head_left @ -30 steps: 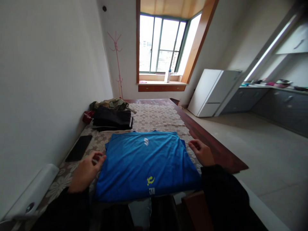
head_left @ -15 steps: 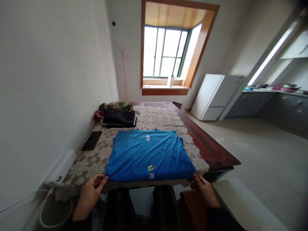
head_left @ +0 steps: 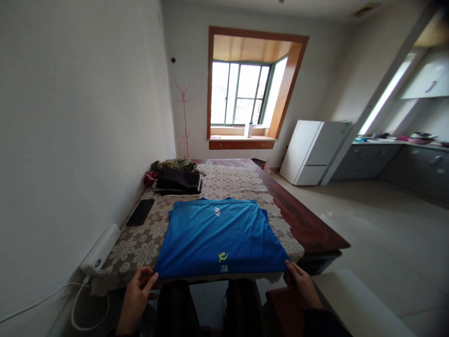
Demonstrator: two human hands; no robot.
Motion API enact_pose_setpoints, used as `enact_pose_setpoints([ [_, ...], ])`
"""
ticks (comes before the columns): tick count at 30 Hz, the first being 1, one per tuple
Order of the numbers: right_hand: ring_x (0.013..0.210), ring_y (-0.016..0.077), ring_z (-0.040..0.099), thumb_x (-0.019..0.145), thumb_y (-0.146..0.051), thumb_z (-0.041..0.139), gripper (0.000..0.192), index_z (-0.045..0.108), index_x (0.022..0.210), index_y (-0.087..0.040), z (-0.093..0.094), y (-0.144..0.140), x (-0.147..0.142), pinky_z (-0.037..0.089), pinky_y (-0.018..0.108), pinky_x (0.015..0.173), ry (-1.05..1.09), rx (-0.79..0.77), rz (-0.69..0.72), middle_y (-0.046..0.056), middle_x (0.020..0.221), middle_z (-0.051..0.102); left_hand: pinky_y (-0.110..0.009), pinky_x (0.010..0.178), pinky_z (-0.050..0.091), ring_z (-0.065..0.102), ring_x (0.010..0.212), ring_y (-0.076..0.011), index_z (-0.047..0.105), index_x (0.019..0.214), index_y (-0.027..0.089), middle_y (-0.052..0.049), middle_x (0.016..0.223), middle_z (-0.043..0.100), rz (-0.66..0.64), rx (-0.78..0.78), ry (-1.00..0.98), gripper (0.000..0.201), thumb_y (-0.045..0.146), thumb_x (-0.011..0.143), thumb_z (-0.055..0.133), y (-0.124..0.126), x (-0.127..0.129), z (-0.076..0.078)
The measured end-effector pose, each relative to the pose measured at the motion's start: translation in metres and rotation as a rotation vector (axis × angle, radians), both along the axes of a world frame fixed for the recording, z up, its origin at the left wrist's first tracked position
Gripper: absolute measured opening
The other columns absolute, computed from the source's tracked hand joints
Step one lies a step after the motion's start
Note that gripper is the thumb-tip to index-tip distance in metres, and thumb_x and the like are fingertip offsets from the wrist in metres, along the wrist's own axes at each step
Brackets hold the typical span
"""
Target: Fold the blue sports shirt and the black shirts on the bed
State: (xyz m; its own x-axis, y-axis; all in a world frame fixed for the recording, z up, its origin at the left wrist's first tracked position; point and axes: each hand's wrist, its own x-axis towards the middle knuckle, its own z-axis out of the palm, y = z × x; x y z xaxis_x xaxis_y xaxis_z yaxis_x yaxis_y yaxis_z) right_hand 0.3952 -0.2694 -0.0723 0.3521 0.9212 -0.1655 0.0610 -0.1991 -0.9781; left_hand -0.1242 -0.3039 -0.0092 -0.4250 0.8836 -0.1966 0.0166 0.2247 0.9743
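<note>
The tabletop [head_left: 308,224] stretches away from your fingers under a flowered cloth [head_left: 140,243], and the blue shirt [head_left: 219,238] lies flat on it, its near hem running straight between your two hands at the table's near edge. Your left hand [head_left: 135,299] has thumb and fingers closing on the hem's left corner; your right hand [head_left: 302,283] does the same at the right corner — though the view is low and dim here, so I judge these as pinches on the shirt rather than see them plainly. Keep both corners level and the hem taut between them, so the cloth stays smooth; lift evenly, or one side will drag and wrinkle. Beyond your left fingers, well apart, sits a dark phone [head_left: 140,213], and farther still a stack of folded dark clothes [head_left: 178,180] — keep the shirt short of both. Just outside your left hand lies a white charger block [head_left: 100,248] with its cord; mind it doesn't snag.
</note>
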Motion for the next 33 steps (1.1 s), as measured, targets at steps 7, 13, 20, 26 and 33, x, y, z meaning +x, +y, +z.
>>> enact_pose_setpoints([
  [7,0.058,0.0198,0.062,0.061,-0.071,0.075,0.053,0.069,0.075,-0.021,0.010,-0.023,-0.001,0.051,0.027,0.054,-0.043,0.072,-0.136,-0.001,0.059,0.064,-0.027,0.046,0.052,0.058,0.050,-0.0154,0.067,0.107,0.025,0.005,0.065,0.065,-0.112,0.101,-0.031,0.061,0.066,0.063,0.078,-0.018,-0.006,-0.011],
  [13,0.082,0.0265,0.073,0.064,-0.061,0.081,0.069,0.069,0.120,-0.023,0.024,-0.037,0.003,0.061,0.033,0.074,0.020,0.139,-0.173,0.003,0.085,0.077,-0.026,0.061,0.059,0.070,0.069,-0.0208,0.076,0.098,0.025,0.001,0.073,0.073,-0.137,0.154,0.100,0.054,0.067,0.064,0.078,-0.028,-0.016,-0.018],
  [20,0.078,0.0282,0.074,0.067,-0.064,0.079,0.056,0.075,0.105,-0.022,0.046,-0.036,0.010,0.061,0.034,0.067,-0.041,0.181,-0.020,0.007,0.087,0.077,-0.029,0.084,0.062,0.076,0.095,-0.0272,0.079,0.096,0.030,0.000,0.098,0.080,-0.168,0.168,0.339,0.049,0.065,0.061,0.081,-0.016,-0.024,0.010],
  [26,0.087,0.0275,0.073,0.072,-0.058,0.079,0.047,0.077,0.103,-0.023,0.048,-0.027,0.044,0.060,0.030,0.073,-0.222,0.229,0.012,0.006,0.095,0.079,-0.027,0.072,0.064,0.075,0.079,-0.0222,0.079,0.083,0.031,-0.001,0.089,0.077,-0.165,0.357,0.630,0.040,0.069,0.072,0.071,-0.003,-0.035,0.027],
  [33,0.099,0.0262,0.069,0.078,-0.051,0.077,0.031,0.078,0.093,-0.024,0.069,-0.009,0.054,0.057,0.028,0.082,-0.357,0.430,-0.019,0.006,0.105,0.075,-0.039,0.098,0.059,0.072,0.108,-0.0271,0.074,0.089,0.031,-0.002,0.111,0.078,-0.144,0.461,0.637,0.033,0.062,0.082,0.064,0.008,-0.035,0.059],
])
